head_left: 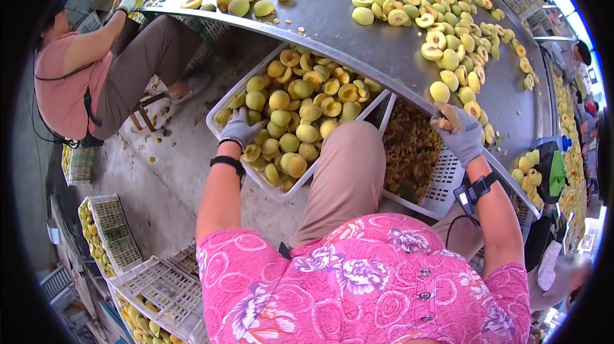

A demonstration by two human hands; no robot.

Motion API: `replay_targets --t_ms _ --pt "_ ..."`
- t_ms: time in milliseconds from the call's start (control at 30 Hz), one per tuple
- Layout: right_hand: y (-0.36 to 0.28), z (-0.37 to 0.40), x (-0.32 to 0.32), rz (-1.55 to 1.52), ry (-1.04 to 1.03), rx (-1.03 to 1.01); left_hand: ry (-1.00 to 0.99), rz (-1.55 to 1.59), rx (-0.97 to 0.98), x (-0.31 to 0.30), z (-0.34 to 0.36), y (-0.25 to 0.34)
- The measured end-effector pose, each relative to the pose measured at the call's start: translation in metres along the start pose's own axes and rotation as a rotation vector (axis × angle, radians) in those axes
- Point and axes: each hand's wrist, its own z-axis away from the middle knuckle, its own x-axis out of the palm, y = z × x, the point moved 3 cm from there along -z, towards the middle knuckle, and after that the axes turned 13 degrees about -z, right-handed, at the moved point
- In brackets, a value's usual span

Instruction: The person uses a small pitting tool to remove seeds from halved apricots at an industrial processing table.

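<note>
My left hand (240, 128), in a grey glove, rests on the near rim of a white crate (220, 133) full of halved yellow-green fruit (295, 109), its fingers bent over the fruit at the edge. My right hand (459, 132), also gloved, is curled around a small brownish thing at the edge of the steel table (358, 40); what it is I cannot tell. A second white crate (441, 184) below that hand holds brown pits and scraps. My knee lies between the two crates.
Many fruit halves (448, 43) lie spread over the steel table. A seated person (83, 69) in a pink top works at the table's left end. Stacked white crates (147, 280) with fruit stand on the floor at lower left. Other people are at the far right.
</note>
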Motion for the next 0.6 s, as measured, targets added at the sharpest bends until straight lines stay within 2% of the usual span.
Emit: replay_targets --t_ms 33,100,133,167,233,300,333,367,433,500,533,567,600 --pt "0.000 -0.001 0.001 0.001 0.007 0.002 0.006 -0.003 0.004 -0.027 0.004 0.003" --pt "0.001 0.000 0.001 0.000 -0.022 0.031 -0.316 -0.026 0.049 -0.063 0.009 0.009" --pt "0.003 0.001 0.001 0.000 -0.013 0.004 -0.164 -0.022 0.015 -0.063 0.003 0.009" --pt "0.003 0.001 0.001 0.004 -0.019 0.002 -0.168 -0.015 0.015 -0.062 -0.001 0.013" --pt "0.001 -0.001 0.000 -0.027 -0.048 0.049 0.426 0.130 0.103 -0.083 -0.007 0.024" --pt "0.001 -0.002 0.001 -0.023 -0.043 0.039 0.604 -0.027 0.027 -0.067 -0.035 0.039" --pt "0.001 -0.001 0.001 -0.017 -0.049 0.052 0.399 0.024 0.006 -0.032 -0.064 0.043" --pt "0.001 -0.002 0.001 -0.009 -0.056 0.067 0.435 0.124 0.014 -0.014 -0.063 0.056" --pt "0.000 -0.004 -0.001 -0.024 -0.053 0.063 0.124 -0.048 0.024 -0.037 -0.039 0.089" --pt "-0.002 -0.005 -0.001 -0.035 -0.054 0.061 0.075 -0.151 0.162 -0.065 -0.009 0.105" --pt "-0.004 -0.006 -0.002 -0.013 -0.034 0.029 0.155 -0.135 0.183 -0.064 -0.012 0.108" --pt "-0.004 -0.006 -0.001 -0.006 -0.040 0.038 0.150 -0.131 0.194 -0.061 -0.022 0.112" --pt "-0.004 -0.006 -0.001 -0.008 -0.036 0.033 0.332 -0.112 0.217 -0.064 -0.036 0.117"
